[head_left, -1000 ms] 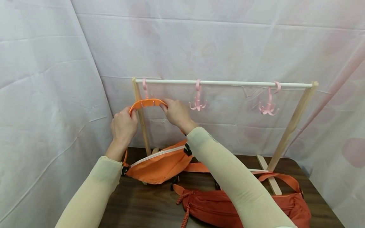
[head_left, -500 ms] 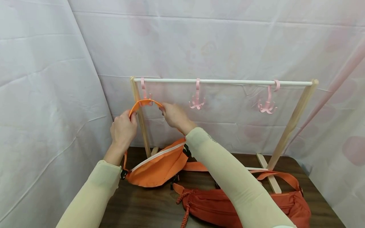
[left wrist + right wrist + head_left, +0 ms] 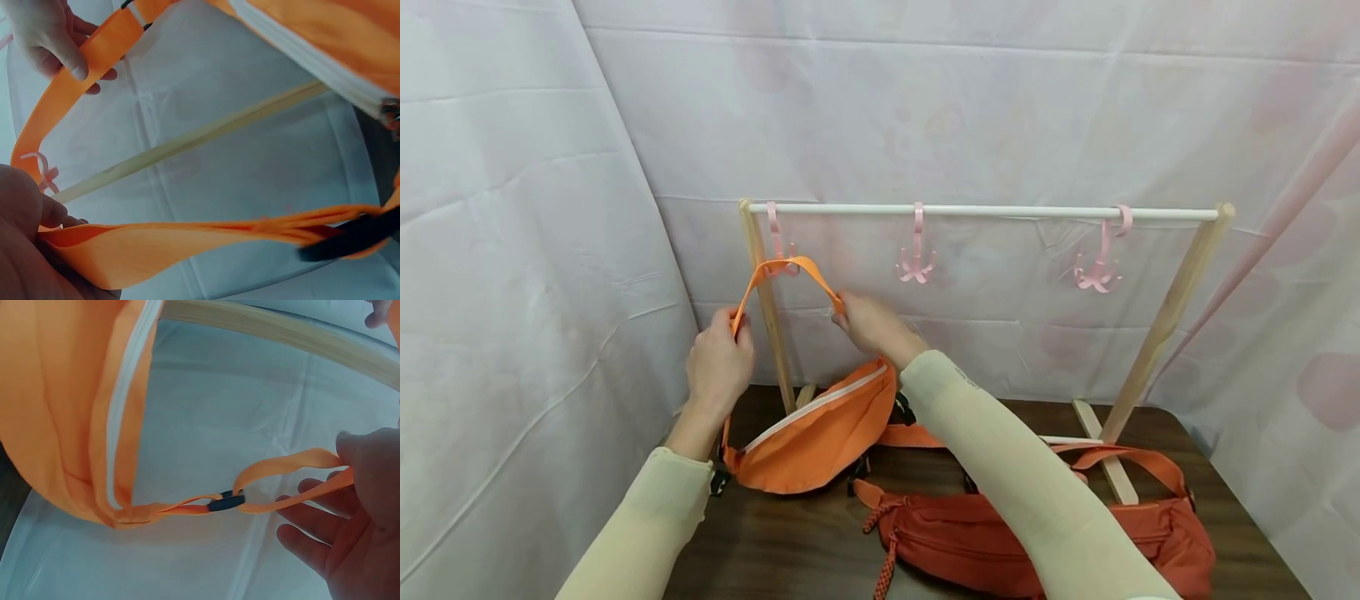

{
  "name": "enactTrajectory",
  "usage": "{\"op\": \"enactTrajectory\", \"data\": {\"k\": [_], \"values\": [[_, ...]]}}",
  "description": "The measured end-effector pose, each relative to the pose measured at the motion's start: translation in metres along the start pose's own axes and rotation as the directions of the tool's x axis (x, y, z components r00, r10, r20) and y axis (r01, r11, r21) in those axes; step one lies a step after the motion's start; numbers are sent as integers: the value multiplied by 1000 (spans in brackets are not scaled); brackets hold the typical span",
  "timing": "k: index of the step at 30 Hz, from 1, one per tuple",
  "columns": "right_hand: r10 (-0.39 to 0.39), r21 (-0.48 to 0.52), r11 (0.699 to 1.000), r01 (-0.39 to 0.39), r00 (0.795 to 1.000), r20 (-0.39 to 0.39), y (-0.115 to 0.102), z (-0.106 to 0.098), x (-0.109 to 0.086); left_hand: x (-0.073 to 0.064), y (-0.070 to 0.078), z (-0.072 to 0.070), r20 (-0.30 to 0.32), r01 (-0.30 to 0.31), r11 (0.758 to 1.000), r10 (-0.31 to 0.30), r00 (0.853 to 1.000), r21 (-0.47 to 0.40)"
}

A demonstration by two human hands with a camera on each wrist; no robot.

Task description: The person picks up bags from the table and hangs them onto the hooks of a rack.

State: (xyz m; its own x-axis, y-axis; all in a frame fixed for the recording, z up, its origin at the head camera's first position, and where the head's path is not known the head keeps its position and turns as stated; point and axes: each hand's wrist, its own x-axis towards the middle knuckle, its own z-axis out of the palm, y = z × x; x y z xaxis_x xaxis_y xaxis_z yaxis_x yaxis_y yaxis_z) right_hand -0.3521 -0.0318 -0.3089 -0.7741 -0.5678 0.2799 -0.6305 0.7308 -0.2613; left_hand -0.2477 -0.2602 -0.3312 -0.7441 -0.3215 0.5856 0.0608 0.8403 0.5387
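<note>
An orange waist bag (image 3: pixel 820 433) with a white zipper hangs tilted below my hands. Its orange strap (image 3: pixel 801 263) arches up over the prongs of the leftmost pink claw hook (image 3: pixel 778 250); one prong shows against the strap in the left wrist view. My left hand (image 3: pixel 721 358) grips the strap's left side between thumb and fingers. On the other side, the strap is pinched by my right hand (image 3: pixel 876 325). In the right wrist view, a black buckle (image 3: pixel 226 501) sits on the strap between the bag and my right hand (image 3: pixel 362 519).
A white rail (image 3: pixel 1000 212) on wooden posts (image 3: pixel 1176 308) carries two more pink hooks, in the middle (image 3: pixel 916 258) and at right (image 3: pixel 1099 262). A rust-red waist bag (image 3: pixel 955 542) lies on the dark wooden table (image 3: pixel 790 542). White curtains (image 3: pixel 512 292) enclose the back and sides.
Both hands have come down along the strap and slightly apart. The strap, earlier stretched flatter in front of the hook, now forms a taller arch at the hook.
</note>
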Motion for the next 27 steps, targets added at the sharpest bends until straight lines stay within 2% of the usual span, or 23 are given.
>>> {"op": "enactTrajectory", "data": {"k": [7,13,18,22,27], "values": [[-12,-1,1000,12,1000,16,4,8,-9,-12,-7,2,4,16,1000,-16,1000,-27],[-31,8,999,31,999,11,10,16,-19,-21,-11,6,31,48,998,-47,998,-34],[-21,-7,1000,21,1000,5,16,21,-25,-27,-14,10,40,59,997,-57,998,-40],[-9,21,1000,9,1000,6,20,21,-32,-31,-16,13,40,56,997,-54,998,-49],[-16,17,1000,16,1000,-13,23,19,-39,-35,-19,16,-2,20,997,-20,1000,-79]]}}
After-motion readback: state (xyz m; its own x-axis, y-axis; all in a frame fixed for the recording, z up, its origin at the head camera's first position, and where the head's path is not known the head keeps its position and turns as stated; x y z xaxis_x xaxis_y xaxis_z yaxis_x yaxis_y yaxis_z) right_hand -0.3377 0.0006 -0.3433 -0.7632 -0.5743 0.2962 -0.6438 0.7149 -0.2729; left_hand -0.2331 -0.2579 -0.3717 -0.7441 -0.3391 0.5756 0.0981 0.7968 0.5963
